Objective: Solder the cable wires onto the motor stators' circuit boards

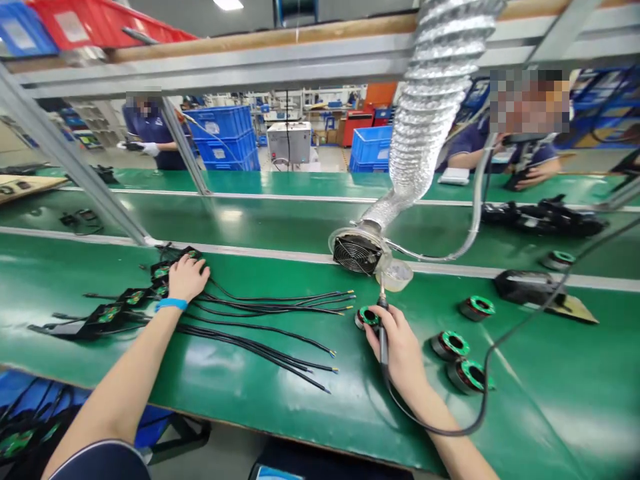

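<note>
Iron [384, 343] sits in the right hand [404, 350] at the centre right of the frame, fingers closed round its handle, its tip pointing up toward the cup [399, 275] and the fan [356, 253]. The hands are well apart: the left hand [187, 280], left of centre, lies over the boards [109, 313] and the near ends of the cables [260, 308], and whether its fingers grip anything I cannot tell. One ring [361, 321] stands just beside the right hand's thumb; contact is unclear. If the iron is hot, which cannot be seen, a careless swing down and left could scorch that ring or the bare wire ends fanned toward the middle of the frame. The cord [487, 367] looks the likeliest cause of trouble: it loops across the right forearm, passes close to the lowest of the rings [454, 345] at right, and climbs to the right edge, so a pull could jerk the tip aside or knock a ring over. The cup, so near the tip, could be tipped by a small slip. On the left, the boards lie crowded and overlapping; dragging one cable could shift its neighbours, tangle the leads, or strain their joints.
</note>
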`<move>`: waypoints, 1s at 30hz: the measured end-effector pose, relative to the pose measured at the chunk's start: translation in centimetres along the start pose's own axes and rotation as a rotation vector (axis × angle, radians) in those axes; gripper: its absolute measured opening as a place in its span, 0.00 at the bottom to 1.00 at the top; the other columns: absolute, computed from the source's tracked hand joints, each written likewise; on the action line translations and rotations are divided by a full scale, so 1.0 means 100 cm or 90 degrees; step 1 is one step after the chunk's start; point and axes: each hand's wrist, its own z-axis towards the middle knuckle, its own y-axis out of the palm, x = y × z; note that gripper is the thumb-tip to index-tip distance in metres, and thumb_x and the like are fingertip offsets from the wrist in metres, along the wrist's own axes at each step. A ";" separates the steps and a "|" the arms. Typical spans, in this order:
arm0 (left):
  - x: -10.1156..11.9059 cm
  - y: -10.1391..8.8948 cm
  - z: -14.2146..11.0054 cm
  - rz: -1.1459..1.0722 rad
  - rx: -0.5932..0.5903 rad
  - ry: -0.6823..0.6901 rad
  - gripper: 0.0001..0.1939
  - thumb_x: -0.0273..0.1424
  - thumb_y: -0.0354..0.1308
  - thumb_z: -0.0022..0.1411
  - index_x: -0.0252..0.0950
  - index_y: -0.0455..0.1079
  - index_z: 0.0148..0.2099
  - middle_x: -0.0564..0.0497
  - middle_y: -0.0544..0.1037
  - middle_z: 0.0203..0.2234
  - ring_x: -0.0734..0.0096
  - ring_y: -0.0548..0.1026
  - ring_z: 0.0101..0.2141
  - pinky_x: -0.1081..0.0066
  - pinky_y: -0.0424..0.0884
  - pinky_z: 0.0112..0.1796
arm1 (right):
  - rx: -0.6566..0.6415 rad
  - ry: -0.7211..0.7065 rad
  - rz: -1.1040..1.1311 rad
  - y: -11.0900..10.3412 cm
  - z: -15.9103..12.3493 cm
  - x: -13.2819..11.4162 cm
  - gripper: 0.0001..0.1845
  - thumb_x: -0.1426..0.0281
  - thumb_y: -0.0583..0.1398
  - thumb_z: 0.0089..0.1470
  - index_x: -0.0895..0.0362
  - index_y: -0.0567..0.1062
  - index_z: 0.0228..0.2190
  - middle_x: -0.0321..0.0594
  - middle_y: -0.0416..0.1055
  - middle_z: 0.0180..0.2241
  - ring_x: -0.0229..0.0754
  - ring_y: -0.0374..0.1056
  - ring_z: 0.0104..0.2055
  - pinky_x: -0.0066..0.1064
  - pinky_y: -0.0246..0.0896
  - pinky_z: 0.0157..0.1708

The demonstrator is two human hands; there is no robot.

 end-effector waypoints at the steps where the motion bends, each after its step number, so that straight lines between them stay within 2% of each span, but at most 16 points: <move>1: -0.008 -0.002 -0.001 0.007 -0.005 0.007 0.26 0.38 0.44 0.72 0.28 0.72 0.60 0.33 0.75 0.57 0.46 0.60 0.67 0.47 0.56 0.62 | -0.003 0.005 -0.006 -0.001 0.000 -0.001 0.15 0.66 0.56 0.67 0.56 0.71 0.52 0.52 0.70 0.51 0.50 0.75 0.44 0.38 0.73 0.42; 4: -0.024 -0.013 -0.001 0.037 -0.013 0.009 0.28 0.38 0.43 0.73 0.25 0.65 0.66 0.32 0.76 0.57 0.47 0.60 0.67 0.45 0.50 0.64 | -0.012 0.003 -0.037 -0.003 0.003 -0.004 0.15 0.66 0.56 0.66 0.57 0.72 0.52 0.54 0.71 0.52 0.52 0.75 0.44 0.41 0.73 0.42; 6: -0.022 -0.021 -0.002 0.055 -0.009 -0.001 0.28 0.37 0.42 0.74 0.24 0.64 0.66 0.31 0.77 0.55 0.45 0.60 0.66 0.42 0.48 0.64 | -0.014 -0.001 -0.053 -0.002 0.004 -0.005 0.16 0.65 0.56 0.66 0.56 0.72 0.52 0.55 0.71 0.52 0.53 0.74 0.43 0.43 0.73 0.41; 7: -0.016 -0.025 -0.004 0.059 -0.010 -0.003 0.27 0.37 0.41 0.74 0.24 0.66 0.63 0.31 0.78 0.53 0.44 0.62 0.65 0.42 0.50 0.63 | -0.013 -0.003 -0.060 -0.001 0.005 -0.005 0.16 0.65 0.56 0.66 0.56 0.73 0.53 0.55 0.71 0.52 0.53 0.74 0.43 0.43 0.73 0.42; 10: 0.023 -0.034 -0.020 0.041 -0.049 0.037 0.24 0.41 0.42 0.74 0.31 0.76 0.45 0.35 0.81 0.38 0.44 0.76 0.50 0.50 0.65 0.53 | -0.018 -0.004 -0.068 0.003 0.007 -0.005 0.16 0.66 0.56 0.66 0.56 0.73 0.53 0.54 0.71 0.52 0.52 0.74 0.42 0.43 0.72 0.42; 12: 0.063 -0.037 -0.040 0.011 -0.092 0.106 0.26 0.45 0.42 0.74 0.37 0.74 0.34 0.41 0.80 0.30 0.50 0.78 0.39 0.56 0.68 0.45 | -0.028 -0.007 -0.056 0.006 0.007 -0.004 0.15 0.68 0.56 0.66 0.56 0.72 0.52 0.54 0.71 0.51 0.52 0.74 0.43 0.42 0.72 0.42; 13: 0.086 -0.039 -0.051 -0.009 -0.108 0.147 0.27 0.47 0.41 0.74 0.38 0.72 0.31 0.43 0.80 0.30 0.52 0.78 0.38 0.58 0.68 0.43 | -0.032 -0.010 -0.042 0.007 0.008 -0.004 0.15 0.69 0.56 0.66 0.56 0.72 0.52 0.54 0.71 0.51 0.52 0.74 0.44 0.42 0.72 0.43; 16: 0.152 -0.046 -0.083 -0.123 -0.137 0.255 0.27 0.48 0.41 0.75 0.40 0.73 0.34 0.45 0.80 0.34 0.56 0.77 0.38 0.60 0.68 0.42 | -0.041 -0.012 -0.002 0.008 0.009 -0.005 0.14 0.73 0.56 0.65 0.56 0.72 0.51 0.52 0.71 0.49 0.52 0.73 0.47 0.42 0.72 0.45; 19: 0.203 -0.054 -0.101 -0.305 -0.159 0.341 0.22 0.46 0.43 0.75 0.41 0.75 0.44 0.43 0.80 0.42 0.56 0.76 0.44 0.59 0.69 0.47 | -0.044 0.000 0.018 0.003 0.008 -0.004 0.15 0.74 0.56 0.63 0.55 0.72 0.51 0.51 0.70 0.49 0.51 0.73 0.47 0.42 0.73 0.46; 21: 0.222 -0.059 -0.106 -0.387 -0.198 0.354 0.19 0.45 0.45 0.75 0.42 0.74 0.47 0.44 0.80 0.41 0.57 0.76 0.43 0.60 0.70 0.46 | -0.050 0.005 0.033 -0.003 0.005 -0.003 0.16 0.75 0.57 0.62 0.54 0.71 0.51 0.51 0.69 0.51 0.50 0.74 0.47 0.42 0.74 0.45; 22: 0.227 -0.061 -0.108 -0.411 -0.240 0.354 0.19 0.44 0.45 0.75 0.43 0.74 0.47 0.46 0.80 0.38 0.58 0.77 0.40 0.62 0.70 0.43 | -0.054 0.010 0.042 -0.005 0.002 -0.002 0.17 0.75 0.57 0.61 0.54 0.70 0.52 0.51 0.69 0.52 0.50 0.74 0.47 0.41 0.74 0.45; 25: 0.232 -0.062 -0.110 -0.408 -0.392 0.400 0.17 0.45 0.49 0.73 0.44 0.73 0.38 0.52 0.77 0.26 0.62 0.75 0.29 0.66 0.66 0.33 | -0.059 0.019 0.055 -0.013 -0.005 -0.002 0.20 0.77 0.59 0.59 0.53 0.70 0.52 0.49 0.69 0.52 0.48 0.75 0.46 0.39 0.74 0.45; 26: 0.234 -0.062 -0.109 -0.393 -0.412 0.423 0.16 0.44 0.51 0.72 0.44 0.73 0.36 0.53 0.77 0.24 0.63 0.74 0.27 0.66 0.65 0.32 | -0.063 0.018 0.057 -0.014 -0.006 -0.003 0.21 0.78 0.59 0.57 0.53 0.70 0.52 0.49 0.69 0.52 0.48 0.74 0.46 0.38 0.74 0.46; 28: 0.242 -0.063 -0.101 -0.394 -0.366 0.443 0.13 0.42 0.55 0.70 0.43 0.73 0.35 0.52 0.78 0.26 0.63 0.75 0.29 0.66 0.65 0.33 | -0.075 0.016 0.062 -0.016 -0.006 -0.007 0.24 0.81 0.59 0.55 0.54 0.70 0.52 0.48 0.69 0.52 0.47 0.74 0.46 0.37 0.73 0.46; 30: 0.258 -0.064 -0.087 -0.443 -0.259 0.421 0.09 0.38 0.57 0.69 0.42 0.75 0.39 0.48 0.80 0.34 0.60 0.76 0.37 0.65 0.68 0.40 | -0.100 0.018 0.061 -0.016 -0.003 -0.013 0.26 0.83 0.59 0.53 0.55 0.70 0.53 0.49 0.69 0.54 0.46 0.74 0.45 0.37 0.72 0.46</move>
